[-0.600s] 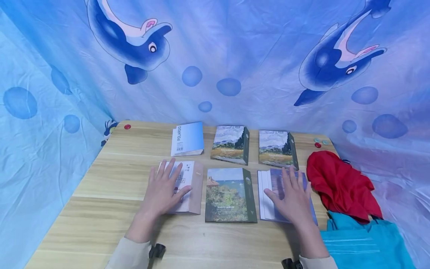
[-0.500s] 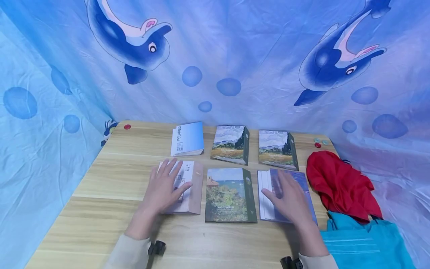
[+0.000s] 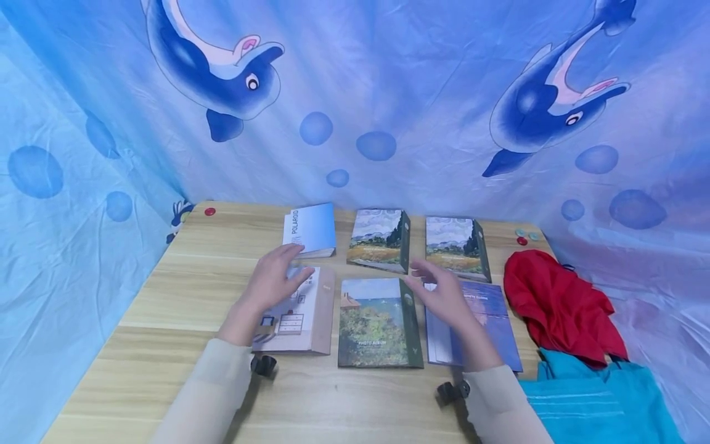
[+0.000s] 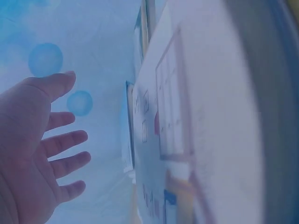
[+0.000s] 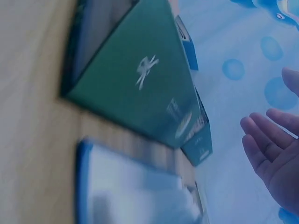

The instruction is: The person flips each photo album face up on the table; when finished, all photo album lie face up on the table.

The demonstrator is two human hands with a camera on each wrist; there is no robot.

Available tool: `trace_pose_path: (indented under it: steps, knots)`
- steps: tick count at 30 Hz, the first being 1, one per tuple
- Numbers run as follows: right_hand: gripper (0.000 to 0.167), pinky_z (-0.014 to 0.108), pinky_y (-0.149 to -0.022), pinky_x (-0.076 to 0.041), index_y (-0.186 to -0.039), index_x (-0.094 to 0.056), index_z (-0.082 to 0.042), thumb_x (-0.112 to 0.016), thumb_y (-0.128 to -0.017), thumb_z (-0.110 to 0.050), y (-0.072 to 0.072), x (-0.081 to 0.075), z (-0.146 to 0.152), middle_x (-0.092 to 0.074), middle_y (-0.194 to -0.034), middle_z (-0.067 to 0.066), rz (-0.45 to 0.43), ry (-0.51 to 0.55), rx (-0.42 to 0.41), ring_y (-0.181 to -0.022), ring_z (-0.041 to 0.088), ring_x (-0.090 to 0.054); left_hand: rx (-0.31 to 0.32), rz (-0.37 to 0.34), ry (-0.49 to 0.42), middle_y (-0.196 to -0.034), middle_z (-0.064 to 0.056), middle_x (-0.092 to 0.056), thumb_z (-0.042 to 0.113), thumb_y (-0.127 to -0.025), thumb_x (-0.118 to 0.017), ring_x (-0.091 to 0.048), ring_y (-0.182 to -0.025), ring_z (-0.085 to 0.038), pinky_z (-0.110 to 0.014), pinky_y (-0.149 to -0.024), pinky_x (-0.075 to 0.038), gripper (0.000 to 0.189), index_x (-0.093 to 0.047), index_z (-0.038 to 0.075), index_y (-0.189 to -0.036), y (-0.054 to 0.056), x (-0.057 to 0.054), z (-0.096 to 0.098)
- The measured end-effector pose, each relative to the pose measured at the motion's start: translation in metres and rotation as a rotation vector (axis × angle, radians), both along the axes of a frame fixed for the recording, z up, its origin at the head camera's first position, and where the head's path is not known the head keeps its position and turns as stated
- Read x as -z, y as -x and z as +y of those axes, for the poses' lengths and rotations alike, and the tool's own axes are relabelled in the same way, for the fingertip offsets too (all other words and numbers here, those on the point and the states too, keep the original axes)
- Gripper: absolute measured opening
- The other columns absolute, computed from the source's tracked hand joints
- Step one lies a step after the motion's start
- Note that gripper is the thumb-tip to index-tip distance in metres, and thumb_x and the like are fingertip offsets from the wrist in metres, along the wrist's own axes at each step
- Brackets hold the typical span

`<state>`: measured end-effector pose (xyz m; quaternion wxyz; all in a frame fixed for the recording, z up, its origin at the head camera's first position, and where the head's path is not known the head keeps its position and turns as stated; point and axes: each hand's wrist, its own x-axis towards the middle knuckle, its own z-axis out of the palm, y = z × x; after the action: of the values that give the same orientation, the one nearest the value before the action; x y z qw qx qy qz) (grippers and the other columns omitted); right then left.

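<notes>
My left hand [image 3: 270, 280] hovers over the upper left of a pale pink-and-white album [image 3: 296, 327], fingertips overlapping the near edge of the blue-and-white POLAROID album [image 3: 316, 228]. In the left wrist view this hand [image 4: 32, 149] has its fingers spread and holds nothing. My right hand [image 3: 446, 299] is raised over the left part of the purple photo album [image 3: 493, 314]. Its fingers reach toward the gap by the green-spined photo album [image 3: 371, 327] with the seaside picture. In the right wrist view, the hand [image 5: 273, 149] shows loosely bent fingers, nothing between them.
Two matching landscape-painted albums [image 3: 377, 237] [image 3: 452, 243] lie in the back row. Red cloth [image 3: 560, 302] and teal cloth [image 3: 599, 394] are at the right edge. Small red and pale round pieces sit at the table's [image 3: 166, 345] back corners. A dolphin-printed curtain [image 3: 432, 92] stands behind.
Both hands have left their spots over the front outer albums. The left moved forward and slightly right; the right moved left and slightly forward. The albums stay where they were.
</notes>
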<state>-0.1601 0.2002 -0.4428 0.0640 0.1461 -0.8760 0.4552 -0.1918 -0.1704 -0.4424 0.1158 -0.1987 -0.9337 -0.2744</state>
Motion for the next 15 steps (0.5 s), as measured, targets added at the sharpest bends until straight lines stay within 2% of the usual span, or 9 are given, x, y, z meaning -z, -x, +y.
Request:
trace_pose_path:
  steps: [3, 10, 15]
  knots:
    - [0.051, 0.05, -0.099, -0.054, -0.14, -0.058, -0.005, -0.069, -0.098, -0.031, 0.011, -0.002, -0.009, -0.066, -0.13, 0.018, -0.056, 0.052, -0.014, -0.113, 0.032, -0.066, -0.005, -0.045, -0.011, -0.143, -0.028, -0.053, 0.031, -0.095, -0.071, -0.048, -0.134, -0.044, -0.057, -0.115, -0.036, 0.06, -0.054, -0.005, -0.14, 0.009, 0.001, -0.004]
    - [0.05, 0.048, -0.1, -0.053, -0.14, -0.057, -0.005, -0.067, -0.099, -0.031, 0.031, -0.009, -0.031, -0.065, -0.13, 0.02, -0.12, 0.116, -0.054, -0.115, 0.033, -0.065, -0.081, -0.16, 0.014, -0.151, -0.026, -0.044, 0.034, -0.097, -0.068, -0.041, -0.138, -0.045, -0.06, -0.116, -0.032, 0.063, -0.049, 0.0, -0.147, 0.028, 0.009, -0.015]
    - [0.048, 0.042, -0.101, -0.053, -0.14, -0.058, -0.007, -0.067, -0.099, -0.031, 0.047, -0.01, -0.049, -0.066, -0.129, 0.017, -0.15, 0.097, -0.074, -0.115, 0.028, -0.065, -0.064, -0.223, 0.007, -0.157, -0.025, -0.036, 0.041, -0.098, -0.065, -0.034, -0.143, -0.045, -0.061, -0.118, -0.027, 0.072, -0.039, 0.003, -0.154, 0.043, 0.014, -0.015]
